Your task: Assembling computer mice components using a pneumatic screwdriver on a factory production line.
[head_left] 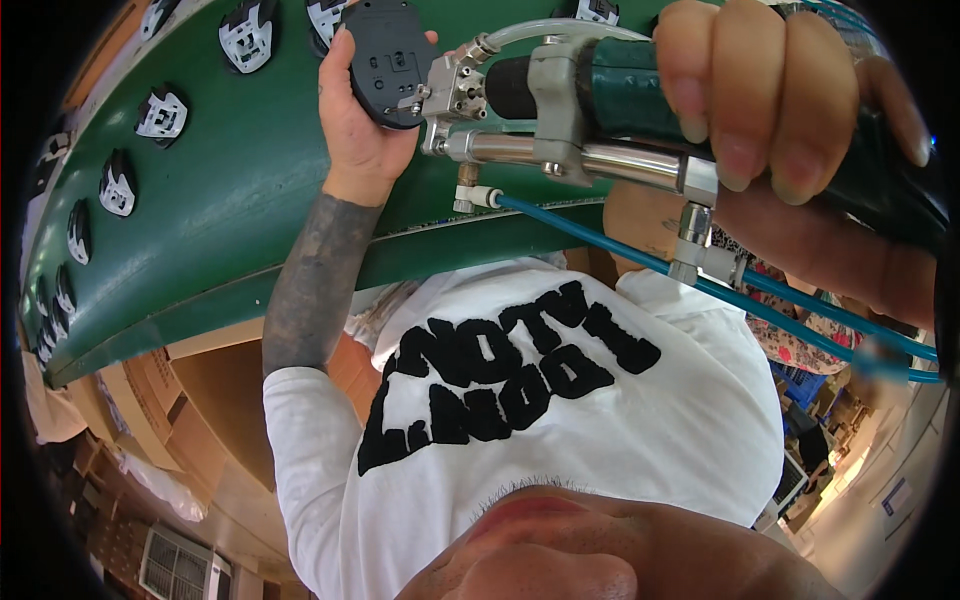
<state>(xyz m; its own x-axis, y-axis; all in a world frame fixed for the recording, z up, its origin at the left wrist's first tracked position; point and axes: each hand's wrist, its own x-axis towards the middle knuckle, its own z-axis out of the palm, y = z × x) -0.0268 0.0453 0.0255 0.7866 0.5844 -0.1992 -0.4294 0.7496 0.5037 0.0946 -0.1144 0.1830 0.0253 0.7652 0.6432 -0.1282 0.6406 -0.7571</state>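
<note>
My left hand (365, 150) grips a black oval computer mouse shell (384, 45) with its flat, holed side facing up. The thumb lies along the shell's left edge, and fingertips show at its right edge. My right hand (765, 105), large and close to the camera, is wrapped round a dark green and black powered screwdriver (620, 85) with a metal air cylinder along it. The screwdriver's metal head (458, 88) points left, its thin tip at the lower part of the shell. Whether the tip touches a hole, I cannot tell.
Green conveyor belt (230, 210) curves across the far side. Several grey-and-black mouse parts (160, 117) sit spaced along it. Blue air hoses (600, 238) and a clear tube (560, 27) run from the screwdriver. Cardboard boxes (220, 385) stand below left; a person in floral clothing (790, 320) is at right.
</note>
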